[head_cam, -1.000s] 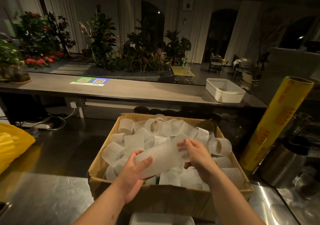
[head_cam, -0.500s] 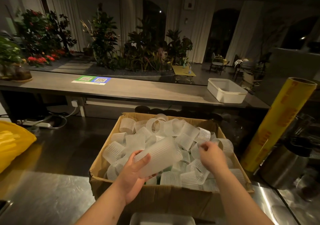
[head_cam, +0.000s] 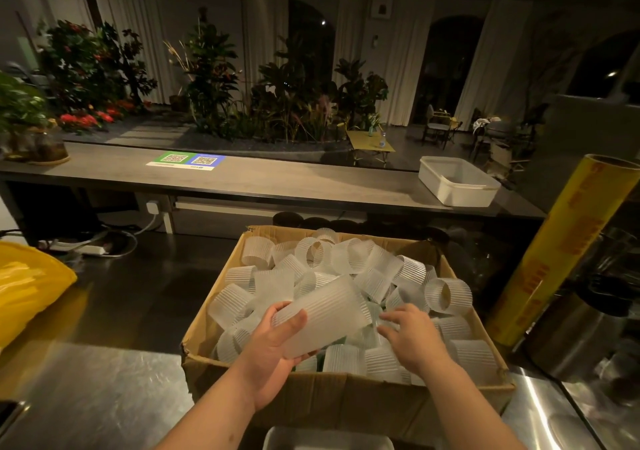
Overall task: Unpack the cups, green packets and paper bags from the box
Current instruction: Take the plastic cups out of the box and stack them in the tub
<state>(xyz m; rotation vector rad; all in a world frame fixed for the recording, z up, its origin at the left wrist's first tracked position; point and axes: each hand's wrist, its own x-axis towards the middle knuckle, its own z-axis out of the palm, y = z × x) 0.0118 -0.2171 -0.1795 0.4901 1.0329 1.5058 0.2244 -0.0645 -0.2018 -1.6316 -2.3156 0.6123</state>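
Note:
An open cardboard box [head_cam: 346, 394] stands on the steel counter, filled with several ribbed translucent cups [head_cam: 349, 259] lying loose. My left hand [head_cam: 273, 349] grips a stack of nested ribbed cups [head_cam: 322, 314], held on its side above the box's near half. My right hand [head_cam: 412, 338] reaches down among the loose cups just right of the stack, fingers curled onto a cup there; whether it holds one is hidden. A bit of green shows under the cups near the front wall. No paper bags are in sight.
A yellow roll of film [head_cam: 561, 245] stands right of the box beside a steel pot [head_cam: 581, 338]. A yellow plastic bag [head_cam: 31, 287] lies at the left. A white tub [head_cam: 457, 181] sits on the far counter. A white container [head_cam: 329, 439] is at the near edge.
My right hand let go of the stack's far end, moved to the right side of the box, then came back down among the cups beside the stack. The left hand kept its hold.

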